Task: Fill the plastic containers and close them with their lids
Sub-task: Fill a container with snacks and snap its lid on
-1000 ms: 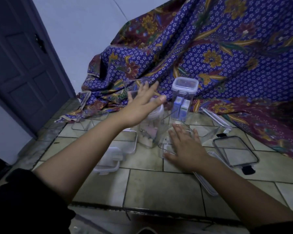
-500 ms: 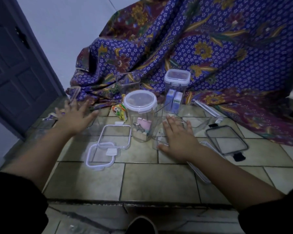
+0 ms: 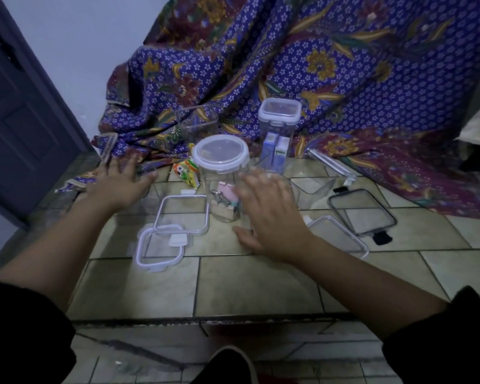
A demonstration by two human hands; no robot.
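No text on the cartons or snack packet is legible.

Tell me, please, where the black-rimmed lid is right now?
In the head view, the black-rimmed lid lies flat on the tiled floor, right of the right hand, near the patterned cloth.

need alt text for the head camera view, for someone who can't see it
A person's two bare hands reach over a tiled floor: the left hand spread at the left, the right hand over a clear open container beside a lidded round jar. A tall lidded container stands behind, loose lids lie around, and a patterned purple cloth drapes the background.
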